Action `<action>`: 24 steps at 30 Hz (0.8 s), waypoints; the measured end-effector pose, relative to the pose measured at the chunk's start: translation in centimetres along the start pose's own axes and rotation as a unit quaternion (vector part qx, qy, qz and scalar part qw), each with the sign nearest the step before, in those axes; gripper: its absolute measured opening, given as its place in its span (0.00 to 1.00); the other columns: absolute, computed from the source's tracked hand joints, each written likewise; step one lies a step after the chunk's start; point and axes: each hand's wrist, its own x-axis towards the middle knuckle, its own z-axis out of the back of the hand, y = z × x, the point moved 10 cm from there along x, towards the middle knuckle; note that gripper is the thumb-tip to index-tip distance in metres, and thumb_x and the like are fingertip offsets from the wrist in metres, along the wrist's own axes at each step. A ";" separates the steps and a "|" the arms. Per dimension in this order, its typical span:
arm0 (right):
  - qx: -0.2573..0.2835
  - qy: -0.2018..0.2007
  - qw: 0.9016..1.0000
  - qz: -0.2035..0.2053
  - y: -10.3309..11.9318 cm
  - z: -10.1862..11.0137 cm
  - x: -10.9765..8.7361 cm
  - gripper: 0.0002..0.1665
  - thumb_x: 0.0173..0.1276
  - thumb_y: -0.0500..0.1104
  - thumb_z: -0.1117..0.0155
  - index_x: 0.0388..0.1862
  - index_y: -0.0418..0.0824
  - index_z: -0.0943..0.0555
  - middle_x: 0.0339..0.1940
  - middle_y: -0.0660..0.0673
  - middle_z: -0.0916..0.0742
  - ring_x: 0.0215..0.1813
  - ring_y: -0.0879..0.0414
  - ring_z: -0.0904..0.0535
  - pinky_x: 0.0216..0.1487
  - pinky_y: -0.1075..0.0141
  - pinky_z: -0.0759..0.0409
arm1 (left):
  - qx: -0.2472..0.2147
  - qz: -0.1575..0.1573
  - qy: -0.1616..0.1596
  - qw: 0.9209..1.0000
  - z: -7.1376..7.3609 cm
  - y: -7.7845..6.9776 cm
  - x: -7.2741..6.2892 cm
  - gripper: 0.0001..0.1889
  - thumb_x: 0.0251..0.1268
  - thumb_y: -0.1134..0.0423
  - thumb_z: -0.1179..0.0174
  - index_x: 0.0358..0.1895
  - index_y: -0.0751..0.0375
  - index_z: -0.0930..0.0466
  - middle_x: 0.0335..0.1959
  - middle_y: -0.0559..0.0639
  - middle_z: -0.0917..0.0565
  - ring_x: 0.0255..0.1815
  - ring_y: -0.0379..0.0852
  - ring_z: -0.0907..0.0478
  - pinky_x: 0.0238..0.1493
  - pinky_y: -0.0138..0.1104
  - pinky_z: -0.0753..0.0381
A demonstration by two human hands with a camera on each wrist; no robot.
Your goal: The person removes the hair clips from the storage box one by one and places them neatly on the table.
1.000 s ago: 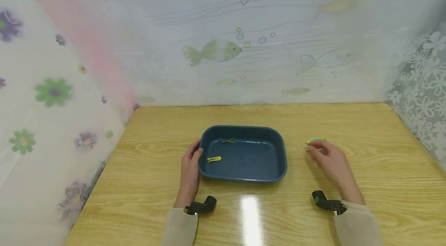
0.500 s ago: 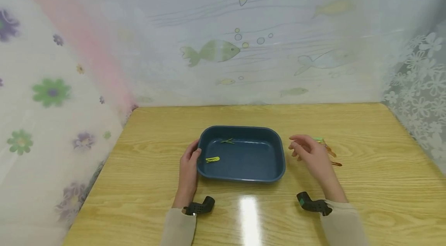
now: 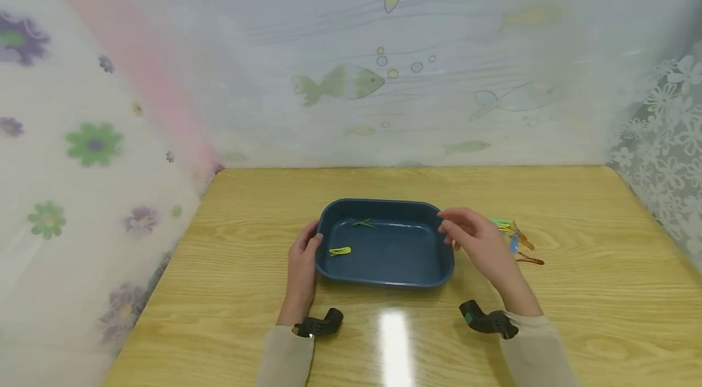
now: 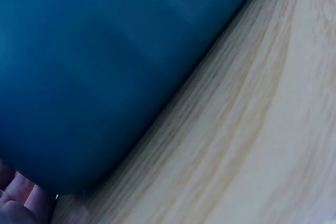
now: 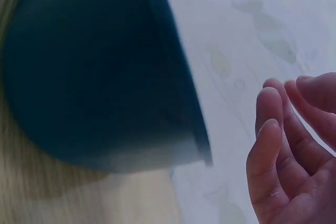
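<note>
A dark blue rectangular tray (image 3: pixel 392 282) lies on the table. My left hand (image 3: pixel 303 262) grips its left side, thumb at the rim; its fingertips (image 4: pixel 35 200) show beneath the tray's corner in the left wrist view. Inside the tray are a yellow hair clip (image 3: pixel 340 251) and a thin dark green hair clip (image 3: pixel 363 223). At the right rim is my right hand (image 3: pixel 476 242), its fingertips overlapping the rim in the head view. In the right wrist view its thumb and fingers are bent toward each other; I cannot tell whether a clip is between them.
Right of the right hand lies a small pile of hair clips, with green and yellow clips (image 3: pixel 503 226), a blue clip (image 3: pixel 514 243) and a brown clip (image 3: pixel 531 259). Printed curtains (image 3: pixel 351 149) border the wooden table (image 3: pixel 263 192) at the back and sides.
My right hand has moved left from the clip pile to the tray's right rim, uncovering the pile. The left hand keeps its grip on the tray.
</note>
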 end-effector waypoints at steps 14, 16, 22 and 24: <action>-0.075 0.079 0.994 0.022 2.4 -3.3 2.8 0.17 0.64 0.56 0.48 0.50 0.54 0.25 0.39 0.49 0.20 0.35 0.57 0.23 0.34 0.54 0.24 | 0.008 0.003 0.000 1.000 0.2 0.0 0.0 0.15 0.65 0.55 0.51 0.54 0.46 0.28 0.54 0.40 0.28 0.57 0.36 0.35 0.61 0.36 0.40; -0.083 0.092 0.992 0.024 2.7 -3.7 3.2 0.16 0.64 0.56 0.47 0.49 0.56 0.25 0.40 0.51 0.20 0.36 0.58 0.23 0.34 0.56 0.23 | 0.006 0.005 0.000 1.000 0.2 0.0 0.0 0.15 0.65 0.55 0.51 0.54 0.46 0.28 0.54 0.40 0.28 0.57 0.36 0.35 0.61 0.36 0.40; -0.122 0.119 0.984 0.053 3.5 -4.8 4.5 0.14 0.65 0.53 0.47 0.48 0.54 0.24 0.35 0.53 0.20 0.33 0.60 0.23 0.32 0.62 0.24 | 0.006 0.005 0.001 1.000 0.0 0.1 0.0 0.15 0.65 0.55 0.51 0.55 0.45 0.28 0.54 0.39 0.28 0.57 0.35 0.35 0.60 0.35 0.40; -0.132 0.130 0.981 0.062 3.7 -5.2 4.9 0.14 0.65 0.53 0.47 0.48 0.52 0.24 0.34 0.53 0.19 0.33 0.58 0.22 0.33 0.63 0.25 | 0.004 0.003 0.002 1.000 0.0 0.1 0.0 0.15 0.65 0.56 0.51 0.55 0.45 0.28 0.54 0.39 0.28 0.57 0.36 0.35 0.60 0.35 0.39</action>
